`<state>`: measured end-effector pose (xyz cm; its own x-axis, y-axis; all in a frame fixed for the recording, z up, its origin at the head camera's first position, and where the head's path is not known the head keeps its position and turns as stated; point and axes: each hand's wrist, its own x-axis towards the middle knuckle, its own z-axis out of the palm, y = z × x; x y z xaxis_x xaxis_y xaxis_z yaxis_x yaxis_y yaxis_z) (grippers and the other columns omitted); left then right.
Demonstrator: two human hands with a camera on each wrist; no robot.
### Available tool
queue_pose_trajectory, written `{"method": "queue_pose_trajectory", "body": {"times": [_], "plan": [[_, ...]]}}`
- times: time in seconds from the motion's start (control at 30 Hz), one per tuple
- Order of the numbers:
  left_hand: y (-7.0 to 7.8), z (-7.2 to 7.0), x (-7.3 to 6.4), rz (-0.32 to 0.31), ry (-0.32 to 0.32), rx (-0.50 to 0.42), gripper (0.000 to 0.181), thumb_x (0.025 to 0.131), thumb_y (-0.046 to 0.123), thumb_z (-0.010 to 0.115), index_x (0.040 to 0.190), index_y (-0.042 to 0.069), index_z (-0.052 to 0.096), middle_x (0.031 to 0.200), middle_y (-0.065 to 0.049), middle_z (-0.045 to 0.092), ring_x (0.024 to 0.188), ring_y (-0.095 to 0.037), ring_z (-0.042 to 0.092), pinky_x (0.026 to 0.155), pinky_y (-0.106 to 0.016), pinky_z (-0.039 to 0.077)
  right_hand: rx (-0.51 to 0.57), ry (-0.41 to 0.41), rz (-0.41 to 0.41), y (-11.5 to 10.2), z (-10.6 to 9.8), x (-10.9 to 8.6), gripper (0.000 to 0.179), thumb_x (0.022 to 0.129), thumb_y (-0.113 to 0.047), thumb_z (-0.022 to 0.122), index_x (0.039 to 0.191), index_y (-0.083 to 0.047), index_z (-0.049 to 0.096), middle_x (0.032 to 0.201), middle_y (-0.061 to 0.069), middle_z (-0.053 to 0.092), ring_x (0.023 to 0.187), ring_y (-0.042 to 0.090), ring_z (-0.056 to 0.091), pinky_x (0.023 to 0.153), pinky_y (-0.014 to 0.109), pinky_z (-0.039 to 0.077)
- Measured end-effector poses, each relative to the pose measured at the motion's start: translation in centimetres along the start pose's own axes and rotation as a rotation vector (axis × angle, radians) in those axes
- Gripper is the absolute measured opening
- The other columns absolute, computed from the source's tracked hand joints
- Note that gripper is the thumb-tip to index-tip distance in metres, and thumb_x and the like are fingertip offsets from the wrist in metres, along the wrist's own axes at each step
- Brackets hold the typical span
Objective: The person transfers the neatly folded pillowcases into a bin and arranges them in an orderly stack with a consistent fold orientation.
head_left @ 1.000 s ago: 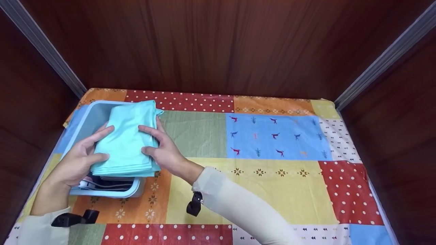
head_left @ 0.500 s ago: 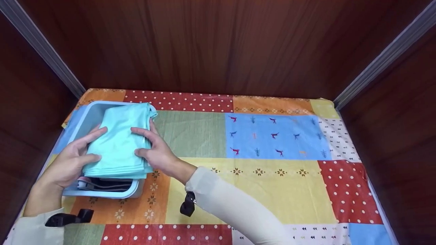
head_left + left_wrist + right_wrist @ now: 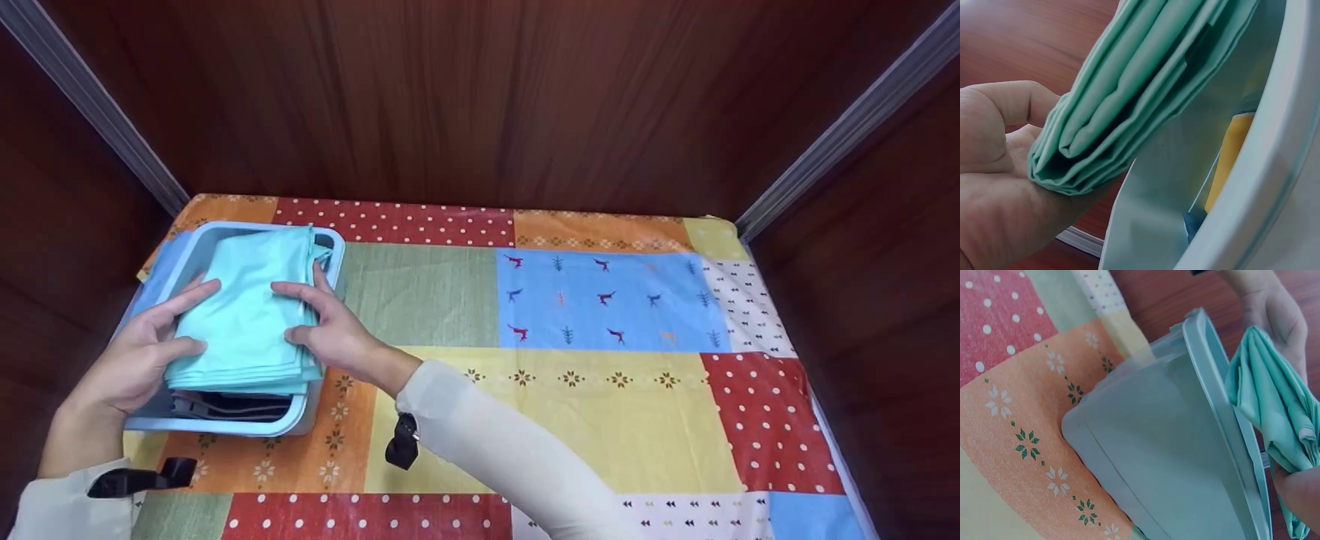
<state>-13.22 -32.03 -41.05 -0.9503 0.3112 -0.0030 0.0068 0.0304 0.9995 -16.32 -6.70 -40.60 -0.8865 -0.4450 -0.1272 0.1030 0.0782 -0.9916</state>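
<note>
A folded turquoise garment or cloth (image 3: 240,307), several layers thick, is held over the light blue plastic bin (image 3: 199,427) at the left of the table. My left hand (image 3: 139,356) grips its left edge, thumb on top and other fingers going under. My right hand (image 3: 330,326) holds the opposite edge in a similar way. In the left wrist view the folded layers (image 3: 1129,95) stand above the bin's rim (image 3: 1292,129). The right wrist view has the cloth bundle (image 3: 1272,405) higher than the bin wall (image 3: 1157,444).
Dark folded items (image 3: 240,406) lie inside the bin, and a yellow piece (image 3: 1230,154) shows there from the left wrist. A patchwork-print tablecloth (image 3: 555,420) covers the table. Dark wood-grain panels (image 3: 465,97) enclose the back and sides.
Both hands have carried the folded cloth to the left, so it sits more squarely over the bin. The bin's right rim is now exposed, and the bin has stayed in place.
</note>
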Motion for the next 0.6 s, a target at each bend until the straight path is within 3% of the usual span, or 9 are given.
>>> {"method": "queue_pose_trajectory", "body": {"times": [0.37,0.47,0.53,0.6], "plan": [[0.17,-0.45,-0.28,-0.015,-0.001,0.052,0.070,0.093,-0.020,0.042,0.158,0.007,0.036,0.172,-0.010,-0.002,0.148,-0.020,-0.004,0.097,-0.009,0.036,-0.076,-0.037,0.004,0.02,0.20,-0.01,0.059,0.094,0.007,0.062,0.144,-0.024,0.060,0.172,-0.004,0.000,0.156,0.019,0.003,0.121,0.031,0.022],[0.40,-0.27,-0.08,-0.046,0.013,0.128,0.068,0.097,-0.014,0.046,0.160,0.003,0.028,0.171,-0.013,-0.002,0.152,-0.020,-0.008,0.106,-0.012,0.028,-0.133,-0.021,-0.023,0.06,-0.01,-0.11,0.064,0.093,0.005,0.064,0.148,-0.026,0.055,0.172,-0.004,-0.004,0.156,0.016,-0.002,0.122,0.036,0.021],[0.67,-0.14,0.10,-0.098,0.047,0.198,0.068,0.101,-0.004,0.051,0.162,0.003,0.020,0.170,-0.016,-0.004,0.154,-0.029,-0.008,0.119,-0.027,0.020,-0.171,0.007,-0.043,0.12,-0.27,-0.14,0.069,0.091,0.003,0.067,0.151,-0.026,0.051,0.172,-0.003,-0.007,0.156,0.015,-0.006,0.123,0.039,0.020],[0.95,-0.05,0.27,-0.159,0.096,0.266,0.071,0.104,0.010,0.055,0.163,0.006,0.016,0.170,-0.019,-0.006,0.153,-0.041,-0.008,0.124,-0.048,0.010,-0.201,0.036,-0.055,0.18,-0.66,-0.15,0.072,0.090,0.000,0.068,0.153,-0.026,0.048,0.171,-0.002,-0.009,0.156,0.015,-0.007,0.123,0.042,0.022]]}}
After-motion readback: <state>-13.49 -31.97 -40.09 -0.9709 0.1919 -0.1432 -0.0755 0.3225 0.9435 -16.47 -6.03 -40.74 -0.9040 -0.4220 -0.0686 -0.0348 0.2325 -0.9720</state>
